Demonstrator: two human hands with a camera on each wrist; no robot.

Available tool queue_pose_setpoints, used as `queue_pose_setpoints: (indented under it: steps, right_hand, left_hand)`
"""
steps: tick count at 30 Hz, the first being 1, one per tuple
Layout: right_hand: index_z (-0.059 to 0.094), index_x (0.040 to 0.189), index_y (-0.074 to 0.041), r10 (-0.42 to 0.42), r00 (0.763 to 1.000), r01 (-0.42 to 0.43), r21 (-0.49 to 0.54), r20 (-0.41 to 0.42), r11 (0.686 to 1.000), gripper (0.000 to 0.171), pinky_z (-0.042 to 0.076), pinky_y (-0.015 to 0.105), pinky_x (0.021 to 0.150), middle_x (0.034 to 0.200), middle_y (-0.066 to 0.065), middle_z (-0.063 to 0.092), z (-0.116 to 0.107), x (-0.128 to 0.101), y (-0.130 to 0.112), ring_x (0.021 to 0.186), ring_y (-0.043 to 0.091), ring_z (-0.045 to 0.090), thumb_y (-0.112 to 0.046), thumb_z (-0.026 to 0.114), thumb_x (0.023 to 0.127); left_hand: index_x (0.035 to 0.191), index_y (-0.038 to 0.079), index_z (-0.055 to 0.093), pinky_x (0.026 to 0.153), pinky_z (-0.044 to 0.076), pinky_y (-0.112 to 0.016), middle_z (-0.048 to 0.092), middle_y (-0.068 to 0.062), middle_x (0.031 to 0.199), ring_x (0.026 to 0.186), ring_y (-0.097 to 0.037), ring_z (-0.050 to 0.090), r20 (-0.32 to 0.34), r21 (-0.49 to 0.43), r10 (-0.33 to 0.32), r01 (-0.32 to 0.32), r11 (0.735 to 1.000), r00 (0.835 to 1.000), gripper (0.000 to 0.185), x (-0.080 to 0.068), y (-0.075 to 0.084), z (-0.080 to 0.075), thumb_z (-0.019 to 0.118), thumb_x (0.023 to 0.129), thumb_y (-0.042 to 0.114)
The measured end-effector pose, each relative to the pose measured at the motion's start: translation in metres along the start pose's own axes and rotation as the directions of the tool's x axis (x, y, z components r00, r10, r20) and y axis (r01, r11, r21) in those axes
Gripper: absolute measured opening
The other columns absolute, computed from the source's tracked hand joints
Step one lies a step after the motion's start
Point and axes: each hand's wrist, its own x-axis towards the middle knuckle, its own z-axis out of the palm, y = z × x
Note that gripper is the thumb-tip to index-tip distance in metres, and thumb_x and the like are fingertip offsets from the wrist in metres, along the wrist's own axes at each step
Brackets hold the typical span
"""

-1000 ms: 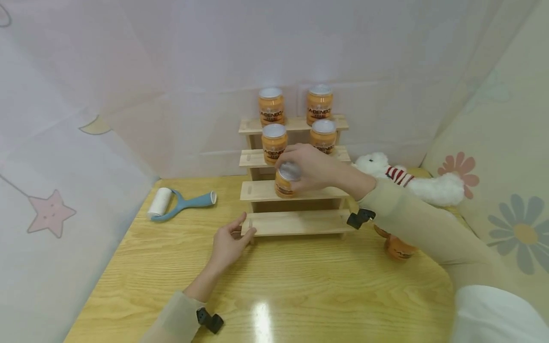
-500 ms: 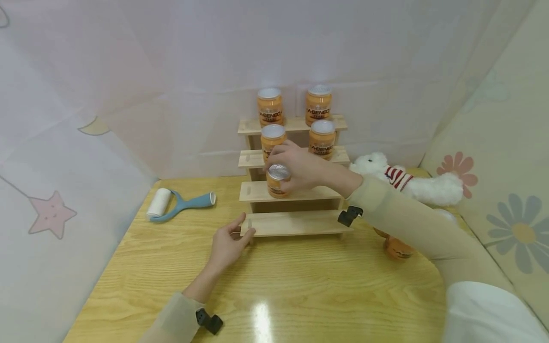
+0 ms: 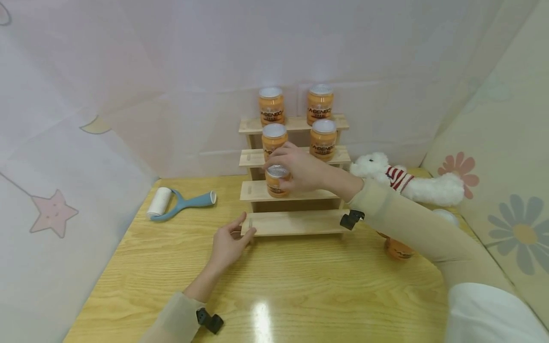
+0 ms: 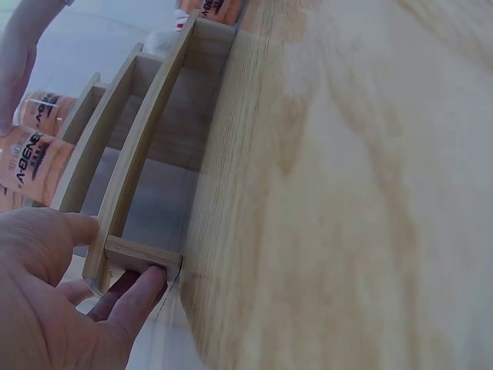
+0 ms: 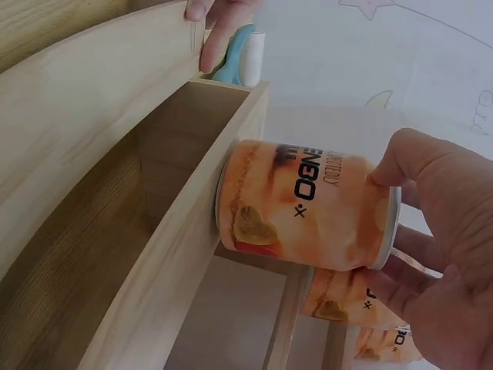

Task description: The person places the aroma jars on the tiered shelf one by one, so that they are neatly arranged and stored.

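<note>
A four-tier wooden display rack (image 3: 300, 223) stands on the table. My right hand (image 3: 303, 167) grips an orange can (image 3: 275, 186) round its silver-lidded top end. The can is upright on the left part of the second tier from the bottom; in the right wrist view its base (image 5: 225, 196) meets that board. My left hand (image 3: 227, 245) pinches the left end of the lowest tier, its thumb and fingers on either side of the wood in the left wrist view. Two like cans, left (image 3: 274, 136) and right (image 3: 323, 140), stand on the third tier, and two more on the top one.
A lint roller (image 3: 180, 205) with a blue handle lies left of the rack. To the right are a white plush toy (image 3: 433, 189) with a striped scarf and an orange can (image 3: 399, 248), partly hidden by my right arm. A curtain hangs behind.
My right hand has moved the can a little to the left along the second tier, then stayed almost still over the last half second. The left hand has kept its place.
</note>
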Motion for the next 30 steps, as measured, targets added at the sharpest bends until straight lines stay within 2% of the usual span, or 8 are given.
queue_pose_setpoints:
  steps: [8, 12, 17, 20, 24, 27, 30]
  right_hand:
    - [0.073, 0.129, -0.013, -0.001, 1.0, 0.001, 0.026, -0.014, 1.0, 0.039, 0.053, 0.048, 0.108, 0.137, 0.011, 0.067, 0.003, -0.001, 0.003, 0.133, 0.032, 0.055, -0.009, 0.071, 0.091]
    - [0.073, 0.128, -0.013, 0.001, 1.0, -0.001, 0.023, -0.026, 1.0, 0.035, 0.057, 0.043, 0.102, 0.133, 0.01, 0.068, 0.004, -0.003, 0.003, 0.125, 0.028, 0.061, -0.01, 0.073, 0.093]
    - [0.069, 0.138, -0.01, -0.006, 1.0, 0.007, 0.02, -0.027, 1.0, 0.04, 0.059, 0.037, 0.099, 0.136, 0.01, 0.069, 0.002, -0.008, 0.001, 0.122, 0.024, 0.067, -0.013, 0.072, 0.098]
    - [0.066, 0.142, -0.01, -0.018, 0.998, 0.019, 0.015, -0.052, 1.0, 0.044, 0.058, 0.04, 0.105, 0.14, 0.009, 0.07, -0.003, -0.014, 0.002, 0.128, 0.026, 0.066, -0.013, 0.073, 0.099]
    - [0.068, 0.138, -0.009, -0.037, 0.994, 0.037, 0.001, -0.098, 0.999, 0.041, 0.058, 0.046, 0.106, 0.14, 0.011, 0.07, -0.018, -0.029, 0.01, 0.129, 0.03, 0.067, -0.011, 0.075, 0.098]
    - [0.069, 0.136, -0.007, -0.027, 0.993, 0.027, -0.002, -0.111, 1.0, 0.038, 0.061, 0.044, 0.092, 0.138, 0.013, 0.07, -0.032, -0.042, 0.017, 0.111, 0.03, 0.071, -0.009, 0.075, 0.098]
    - [0.07, 0.134, -0.006, -0.002, 0.992, 0.001, -0.006, -0.127, 1.0, 0.037, 0.059, 0.043, 0.081, 0.136, 0.013, 0.071, -0.045, -0.056, 0.024, 0.094, 0.028, 0.07, -0.007, 0.073, 0.097]
  left_hand:
    - [0.155, 0.012, 0.055, 0.069, 0.059, -0.018, 0.071, -0.018, 0.121, 0.105, -0.026, 0.077, 0.01, -0.004, 0.004, -0.004, 1.0, 1.0, 0.064, 0.001, -0.001, 0.002, 0.08, 0.098, 0.026]
    - [0.156, 0.011, 0.055, 0.069, 0.059, -0.018, 0.071, -0.018, 0.121, 0.105, -0.027, 0.078, 0.01, -0.01, 0.003, -0.003, 1.0, 1.0, 0.065, 0.001, 0.0, 0.002, 0.08, 0.098, 0.026]
    - [0.156, 0.012, 0.053, 0.068, 0.058, -0.018, 0.071, -0.017, 0.122, 0.107, -0.027, 0.077, 0.004, -0.003, -0.004, 0.004, 1.0, 1.0, 0.065, 0.001, -0.001, -0.001, 0.08, 0.099, 0.027]
    - [0.156, 0.012, 0.054, 0.066, 0.058, -0.019, 0.071, -0.017, 0.122, 0.106, -0.026, 0.077, 0.007, 0.0, -0.004, 0.004, 1.0, 1.0, 0.065, 0.001, -0.001, -0.002, 0.08, 0.098, 0.028]
    - [0.156, 0.012, 0.054, 0.066, 0.058, -0.019, 0.069, -0.019, 0.122, 0.104, -0.026, 0.077, 0.01, -0.001, 0.003, -0.003, 1.0, 1.0, 0.065, 0.001, -0.002, -0.002, 0.08, 0.098, 0.029]
    - [0.157, 0.012, 0.053, 0.067, 0.058, -0.019, 0.069, -0.019, 0.123, 0.106, -0.026, 0.076, 0.013, -0.002, 0.002, -0.002, 1.0, 1.0, 0.066, 0.001, -0.003, -0.002, 0.08, 0.098, 0.031]
    - [0.157, 0.013, 0.053, 0.07, 0.06, -0.019, 0.068, -0.02, 0.126, 0.108, -0.027, 0.076, 0.015, -0.001, 0.002, -0.002, 1.0, 1.0, 0.067, 0.0, -0.003, -0.001, 0.08, 0.098, 0.031]
